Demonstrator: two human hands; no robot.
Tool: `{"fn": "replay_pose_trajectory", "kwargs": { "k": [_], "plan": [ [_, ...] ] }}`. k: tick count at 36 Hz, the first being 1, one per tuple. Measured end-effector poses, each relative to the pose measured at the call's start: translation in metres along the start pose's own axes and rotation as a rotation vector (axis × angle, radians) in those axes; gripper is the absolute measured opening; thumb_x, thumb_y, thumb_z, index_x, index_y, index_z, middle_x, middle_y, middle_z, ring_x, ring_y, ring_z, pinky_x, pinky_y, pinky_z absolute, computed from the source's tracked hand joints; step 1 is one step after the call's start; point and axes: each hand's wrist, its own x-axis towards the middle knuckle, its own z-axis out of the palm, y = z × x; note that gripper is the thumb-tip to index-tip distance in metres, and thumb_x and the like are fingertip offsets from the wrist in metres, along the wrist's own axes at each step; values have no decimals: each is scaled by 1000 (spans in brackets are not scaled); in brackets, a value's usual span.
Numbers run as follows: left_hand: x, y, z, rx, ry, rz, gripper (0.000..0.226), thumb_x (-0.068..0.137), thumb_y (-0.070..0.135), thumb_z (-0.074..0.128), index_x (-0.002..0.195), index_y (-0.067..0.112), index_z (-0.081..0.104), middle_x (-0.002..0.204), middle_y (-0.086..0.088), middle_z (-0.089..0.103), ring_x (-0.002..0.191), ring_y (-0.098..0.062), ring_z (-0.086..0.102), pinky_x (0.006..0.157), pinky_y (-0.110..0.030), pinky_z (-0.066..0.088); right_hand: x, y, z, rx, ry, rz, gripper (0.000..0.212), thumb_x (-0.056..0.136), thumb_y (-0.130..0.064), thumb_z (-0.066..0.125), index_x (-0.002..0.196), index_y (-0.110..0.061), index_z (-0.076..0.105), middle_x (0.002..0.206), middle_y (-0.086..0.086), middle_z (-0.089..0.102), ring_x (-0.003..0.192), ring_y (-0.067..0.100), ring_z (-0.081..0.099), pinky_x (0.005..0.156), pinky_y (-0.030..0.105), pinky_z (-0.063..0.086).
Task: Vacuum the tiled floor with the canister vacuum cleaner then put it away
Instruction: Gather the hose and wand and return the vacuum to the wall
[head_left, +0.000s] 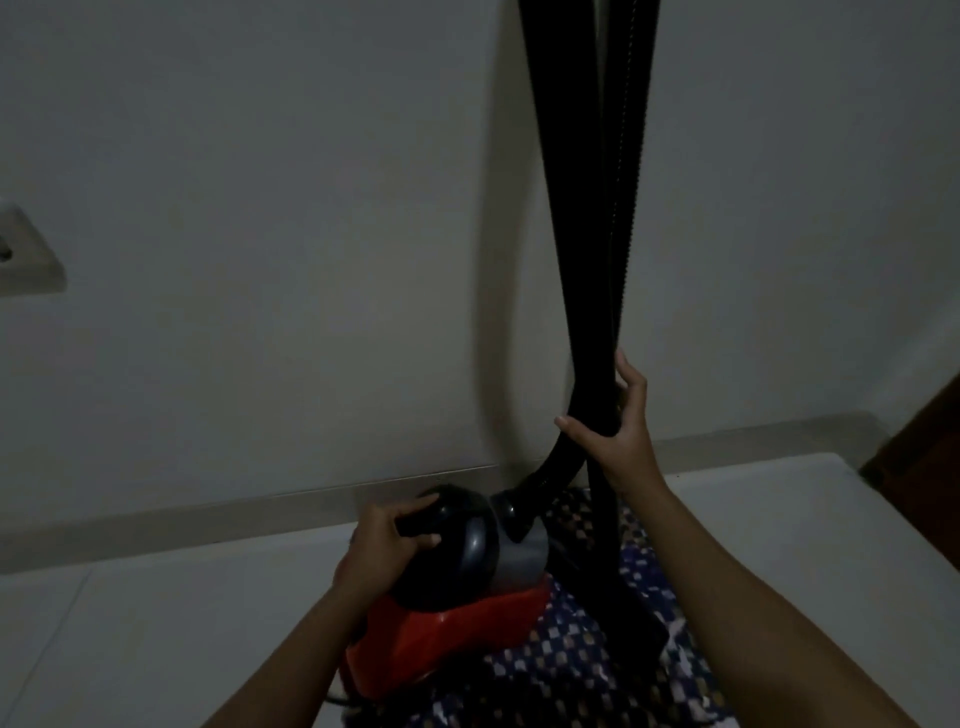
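Observation:
The red and black canister vacuum cleaner (457, 618) stands on a patterned mat near the wall. My left hand (384, 545) grips the black rounded top of the canister. Its black ribbed hose (592, 208) and wand rise straight up past the top of the frame. My right hand (613, 431) is wrapped around the hose and wand low down, fingers curled on them. The black floor nozzle (628, 618) rests on the mat to the right of the canister.
A blue and white checked mat (566, 670) lies under the vacuum. A pale wall (260, 208) with a skirting board (208, 509) is close ahead. A wall socket (26, 249) sits at far left. Light floor tiles (156, 623) spread left and right. Dark wood (924, 441) shows at right.

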Motion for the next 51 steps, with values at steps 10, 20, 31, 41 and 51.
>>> {"fn": "replay_pose_trajectory", "kwargs": {
  "k": [10,20,31,41,51],
  "plan": [
    [14,-1,18,28,-59,40,55,70,-2,77,122,12,62,119,-6,66,108,-9,58,86,-10,40,2,16,5,2,63,23,88,78,-7,78,147,-17,26,138,-17,37,120,-4,45,105,22,38],
    [15,5,30,68,-99,-2,55,75,-2,72,127,11,58,127,-9,61,115,-15,56,94,-19,40,-28,-5,15,83,262,-70,75,89,-23,67,148,-30,22,154,-8,31,141,2,29,118,27,26],
    [25,8,47,150,-125,20,54,81,6,69,132,16,54,134,-10,57,123,-22,54,106,-36,43,-34,-12,-12,35,117,-194,62,97,0,47,143,-31,20,140,-49,28,136,-16,24,112,9,20],
    [36,0,49,114,-163,18,54,79,1,69,130,9,55,131,-12,59,120,-23,56,104,-33,42,-40,-26,-34,97,27,-250,48,87,-58,55,130,-69,36,131,-40,48,110,-12,53,93,16,47],
    [38,-6,51,76,-136,21,53,80,2,69,131,12,55,134,-11,57,124,-23,53,108,-36,40,-52,-20,-13,122,46,-315,50,88,-55,61,134,-61,41,121,1,59,97,18,56,89,35,47]
  ]
}}
